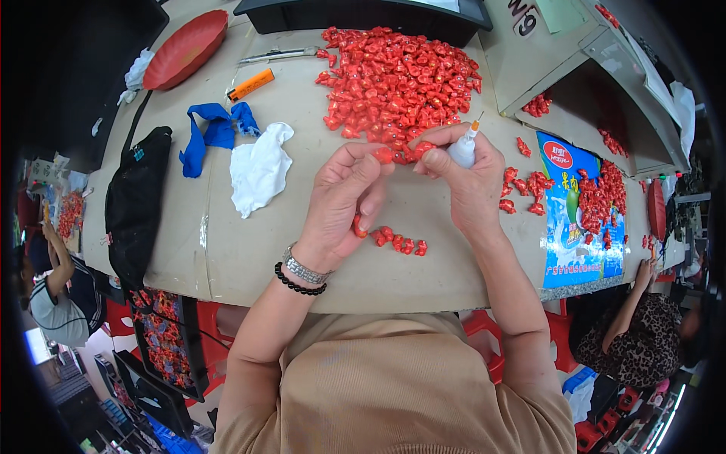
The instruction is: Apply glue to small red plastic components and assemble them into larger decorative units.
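Note:
Above the middle of the table, my left hand (344, 185) pinches a small shiny red plastic piece (383, 155) between thumb and forefinger. Its lower fingers curl round a second red piece (359, 226). My right hand (475, 178) is closed on a small white needle-tip bottle (462, 150), its orange-based needle pointing up. The same hand's thumb and fingertip pinch another red piece (425, 147), close to the left hand's one. Just beyond both hands spreads a large pile of red pieces (401, 83). A short row of red pieces (398, 240) lies on the table between my forearms.
At left lie a white cloth (259, 168), blue cloth strips (219, 132), an orange marker-like stick (250, 85), a red dish (185, 49) and a black bag (136, 204). Right are a blue printed sheet (563, 227) bearing red pieces and a grey shelf (544, 53). Co-workers sit both sides.

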The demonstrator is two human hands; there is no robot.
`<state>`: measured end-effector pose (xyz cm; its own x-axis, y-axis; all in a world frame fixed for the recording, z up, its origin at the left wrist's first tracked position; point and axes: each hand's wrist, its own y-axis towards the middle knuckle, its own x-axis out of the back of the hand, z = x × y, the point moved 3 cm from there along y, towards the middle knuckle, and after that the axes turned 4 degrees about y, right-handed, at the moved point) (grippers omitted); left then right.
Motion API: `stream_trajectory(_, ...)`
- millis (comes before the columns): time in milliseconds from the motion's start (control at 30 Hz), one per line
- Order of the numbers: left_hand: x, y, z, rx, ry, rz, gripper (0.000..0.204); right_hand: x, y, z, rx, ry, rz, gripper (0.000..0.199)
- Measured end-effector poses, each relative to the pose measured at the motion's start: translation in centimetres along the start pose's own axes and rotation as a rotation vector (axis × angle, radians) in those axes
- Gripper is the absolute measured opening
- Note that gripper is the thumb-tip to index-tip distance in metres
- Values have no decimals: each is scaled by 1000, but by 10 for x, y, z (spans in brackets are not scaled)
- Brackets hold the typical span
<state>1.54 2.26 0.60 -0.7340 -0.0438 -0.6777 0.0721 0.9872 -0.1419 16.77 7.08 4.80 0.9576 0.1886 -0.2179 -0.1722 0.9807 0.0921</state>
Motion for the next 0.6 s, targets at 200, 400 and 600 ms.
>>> stream_trajectory(200, -5, -3, -2, -32, 156, -35, 16, 5, 1, -7, -23, -57, 19, 12)
stream_trajectory(400, -5, -3, -2, -29, 171, -36, 17, 6, 2, -11, -113, 18, 26, 12)
stream_trajectory(600, -5, -2, -2, -15, 155, -46, 16, 6, 2, -11, -124, 44, 31, 11)
